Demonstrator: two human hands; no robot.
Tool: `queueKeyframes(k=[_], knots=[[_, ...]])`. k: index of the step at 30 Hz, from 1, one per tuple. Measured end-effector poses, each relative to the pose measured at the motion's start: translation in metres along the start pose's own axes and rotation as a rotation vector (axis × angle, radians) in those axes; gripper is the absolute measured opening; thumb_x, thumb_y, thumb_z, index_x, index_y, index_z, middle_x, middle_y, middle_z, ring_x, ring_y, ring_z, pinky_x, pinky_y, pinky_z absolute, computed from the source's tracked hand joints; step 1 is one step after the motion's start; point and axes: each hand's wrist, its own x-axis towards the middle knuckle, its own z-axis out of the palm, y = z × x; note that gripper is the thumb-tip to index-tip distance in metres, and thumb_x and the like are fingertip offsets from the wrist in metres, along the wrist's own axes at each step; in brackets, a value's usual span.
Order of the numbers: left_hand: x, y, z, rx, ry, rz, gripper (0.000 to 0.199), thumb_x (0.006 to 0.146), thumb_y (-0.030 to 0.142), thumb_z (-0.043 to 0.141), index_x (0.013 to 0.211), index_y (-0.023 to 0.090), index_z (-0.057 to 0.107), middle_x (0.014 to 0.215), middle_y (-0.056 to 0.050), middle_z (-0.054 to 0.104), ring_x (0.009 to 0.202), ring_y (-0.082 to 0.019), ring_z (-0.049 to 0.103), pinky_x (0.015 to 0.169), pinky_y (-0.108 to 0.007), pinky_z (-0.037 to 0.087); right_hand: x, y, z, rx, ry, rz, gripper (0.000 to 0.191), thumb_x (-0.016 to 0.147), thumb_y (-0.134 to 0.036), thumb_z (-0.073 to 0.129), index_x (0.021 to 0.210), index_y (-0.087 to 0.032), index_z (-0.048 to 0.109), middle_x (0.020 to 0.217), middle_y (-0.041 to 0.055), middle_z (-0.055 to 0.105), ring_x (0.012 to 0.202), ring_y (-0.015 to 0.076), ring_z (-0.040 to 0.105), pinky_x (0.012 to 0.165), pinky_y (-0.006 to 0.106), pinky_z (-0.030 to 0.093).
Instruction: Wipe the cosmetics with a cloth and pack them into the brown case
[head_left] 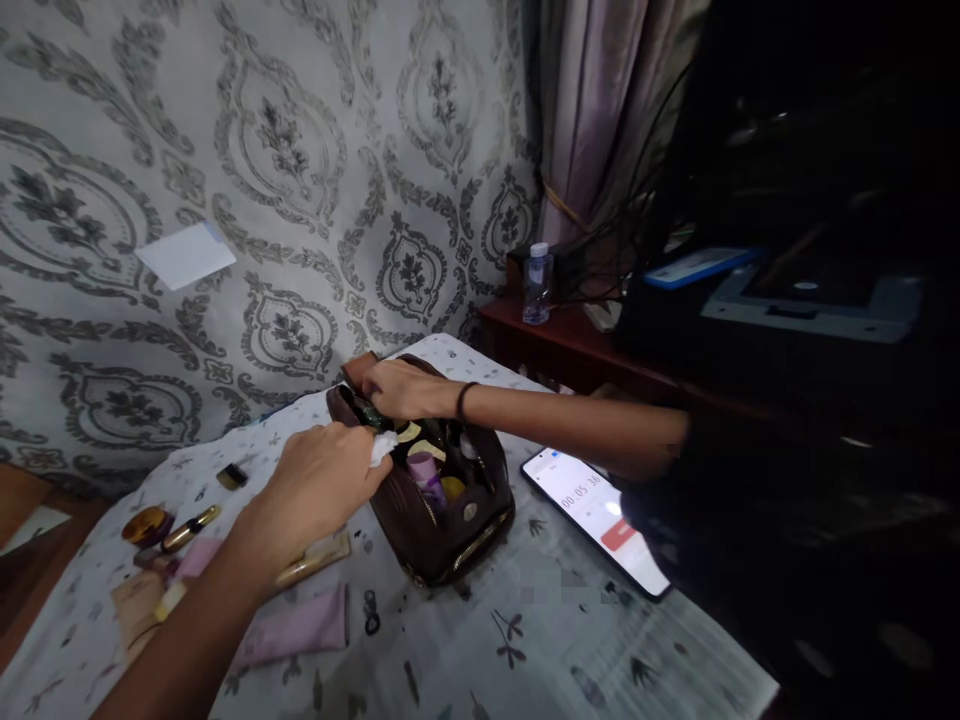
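A dark brown bag (405, 530) lies unzipped on the patterned cloth (540, 650), with a purple-pink tube (424, 472), a yellow round item (452, 488) and papers inside. My left hand (322, 475) is closed on a crumpled white tissue (383, 448) at the bag's left edge. At the far end of the bag, my right hand (401, 388) has its fingers curled by a brown flap (360, 368); what they grip, if anything, is hidden.
Cosmetics lie at left, among them a pink tube (304, 625), a gold tube (191, 527) and an amber jar (146, 525). A phone (592, 515) showing a timer is under my right forearm. A bottle (537, 285) stands on a red-brown table (570, 335).
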Motion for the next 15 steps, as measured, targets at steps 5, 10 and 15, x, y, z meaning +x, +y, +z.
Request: queueKeyframes(k=[5,10,15], knots=[[-0.004,0.002,0.005,-0.02,0.017,-0.022,0.035,0.096,0.034,0.039,0.103,0.018,0.069,0.093,-0.015,0.074,0.09,-0.036,0.072,0.072,-0.041,0.051,-0.02,0.006,-0.006,-0.113,-0.237,-0.187,0.029,0.08,-0.014,0.065,0.109,-0.008,0.069,0.1,0.0109,0.074,0.087,0.0192,0.066,0.06,0.022,0.038],[-0.014,-0.002,0.018,-0.158,0.062,-0.062,0.039,0.096,0.03,0.04,0.13,0.019,0.057,0.082,-0.009,0.074,0.081,-0.031,0.072,0.067,-0.036,0.049,-0.001,0.009,0.011,-0.091,-0.124,-0.139,0.026,0.083,-0.02,0.069,0.107,-0.009,0.071,0.103,0.0114,0.074,0.093,0.0196,0.068,0.063,0.021,0.04],[-0.024,-0.014,0.041,-0.573,0.217,0.016,0.039,0.097,0.04,0.037,0.121,0.021,0.062,0.077,-0.002,0.074,0.074,-0.024,0.072,0.064,-0.03,0.052,0.017,0.016,0.02,-0.027,-0.06,-0.118,0.027,0.078,-0.023,0.077,0.102,-0.011,0.073,0.095,0.0075,0.075,0.087,0.0191,0.069,0.062,0.021,0.041]])
